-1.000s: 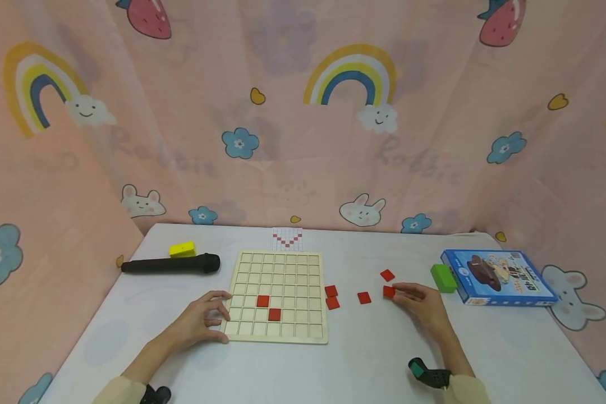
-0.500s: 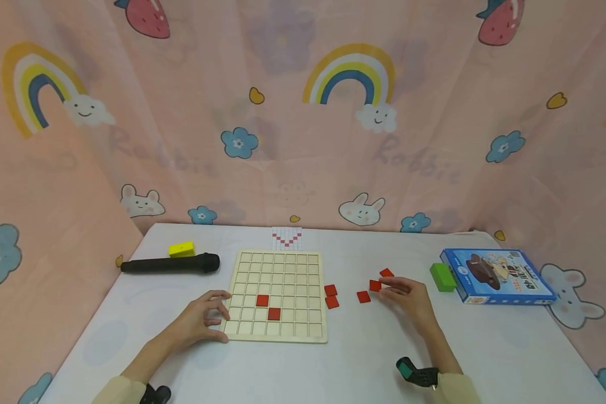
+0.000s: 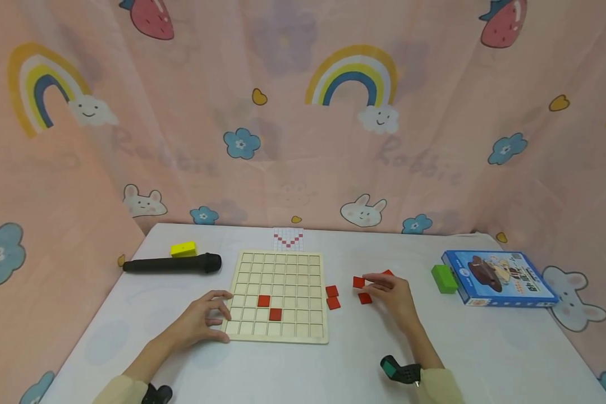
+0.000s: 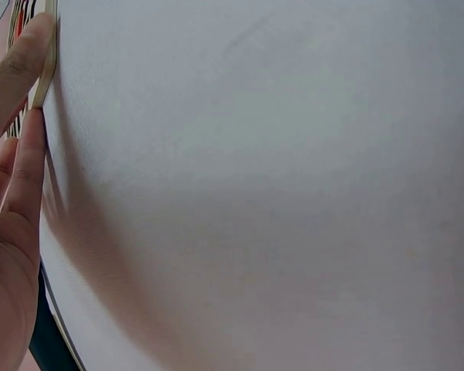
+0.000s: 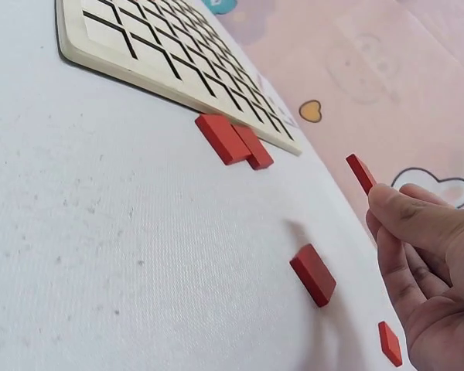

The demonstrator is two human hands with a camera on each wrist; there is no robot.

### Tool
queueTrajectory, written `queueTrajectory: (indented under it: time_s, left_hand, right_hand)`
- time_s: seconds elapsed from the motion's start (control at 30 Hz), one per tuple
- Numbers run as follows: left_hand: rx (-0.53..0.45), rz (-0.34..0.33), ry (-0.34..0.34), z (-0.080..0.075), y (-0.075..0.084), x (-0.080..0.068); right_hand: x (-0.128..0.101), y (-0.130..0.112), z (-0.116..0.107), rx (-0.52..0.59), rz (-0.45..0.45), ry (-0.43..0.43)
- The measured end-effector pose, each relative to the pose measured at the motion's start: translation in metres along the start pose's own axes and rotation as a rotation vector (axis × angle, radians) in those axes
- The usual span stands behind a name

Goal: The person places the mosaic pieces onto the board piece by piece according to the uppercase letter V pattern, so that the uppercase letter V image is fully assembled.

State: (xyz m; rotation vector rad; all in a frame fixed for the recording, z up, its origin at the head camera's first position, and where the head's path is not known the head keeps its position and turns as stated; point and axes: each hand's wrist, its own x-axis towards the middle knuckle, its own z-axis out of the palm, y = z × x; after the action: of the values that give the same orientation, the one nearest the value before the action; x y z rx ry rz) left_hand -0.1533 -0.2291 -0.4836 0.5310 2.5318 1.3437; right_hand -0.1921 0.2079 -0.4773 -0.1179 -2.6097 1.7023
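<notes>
- The left hand (image 3: 202,321) rests at the near left corner of the wooden board (image 3: 279,294), which lies flat on the surface (image 3: 333,365) a little left of its middle. The fingers are curled against the board's left edge and the thumb lies along its near edge, so the board is steadied rather than lifted.
- Two red tiles (image 3: 270,307) sit in cells of the board, in its near half and left of its middle, one diagonally beside the other.
- Just off the board's right edge, two more red tiles (image 3: 332,297) lie on the surface, touching or nearly so.
- The held tile (image 3: 358,282) is pinched at its edges between the thumb and fingertips of the right hand (image 3: 391,292), raised clear of the surface to the right of the board. From the right wrist view it (image 5: 361,173) appears thin, flat and square-cornered.
- The held tile is judged to be light, stiff and smooth-faced, probably painted wood. A pinch across two opposite edges is judged the best hold, since the faces offer little purchase and the piece is too thin to be gripped otherwise.
- Another loose tile (image 3: 365,298) lies on the surface directly under the right hand's fingers, and one more (image 3: 386,273) shows just beyond the hand.
- The left hand is well apart from the held tile, with the whole board between them.
</notes>
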Motion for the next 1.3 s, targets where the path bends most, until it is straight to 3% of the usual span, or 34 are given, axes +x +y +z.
queueTrajectory:
  time_s: [0.87, 1.3]
  left_hand:
    - [0.028, -0.034, -0.015, 0.001, -0.001, 0.003]
    - [0.04, -0.04, -0.005, 0.0, -0.001, 0.001]
  right_hand:
    - [0.004, -0.032, 0.07, 0.064, -0.082, -0.034]
    - [0.005, -0.041, 0.108, 0.085, -0.185, -0.089]
